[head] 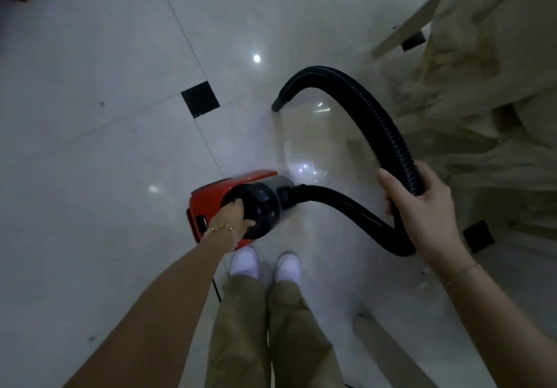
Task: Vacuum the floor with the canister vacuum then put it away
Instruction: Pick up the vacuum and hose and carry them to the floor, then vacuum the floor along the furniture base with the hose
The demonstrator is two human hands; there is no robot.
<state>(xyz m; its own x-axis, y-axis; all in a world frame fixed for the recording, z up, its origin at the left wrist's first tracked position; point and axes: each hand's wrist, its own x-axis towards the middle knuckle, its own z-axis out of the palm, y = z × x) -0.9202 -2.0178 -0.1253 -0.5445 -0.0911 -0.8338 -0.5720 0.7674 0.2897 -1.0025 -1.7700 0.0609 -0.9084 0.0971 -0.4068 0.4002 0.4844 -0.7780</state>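
Grips the red plastic canister vacuum (pixel 208 197) by its round black top with the left hand (pixel 232 218), fingers (pixel 238 205) curled over the rim, thumb hooked beneath. Cannot tell whether the canister stands on the glossy white tiled floor (pixel 105 146) or hangs just above it.

Holds the black ribbed hose (pixel 376 122) in the right hand (pixel 422 203), off to the right of the canister, fingers (pixel 388 185) wrapped round it partway along.

Long axis of the canister: left to right, grey hose end toward the right hand. From that end, out in a low loop, up through the right hand, over in a high arch and down to the tapered hose tip (pixel 276 104), beyond the canister and close to the floor.

Probably mid-vacuuming. Steering the tip falls to the right hand, the nearer one along the hose. Merely brings the body along with the left.
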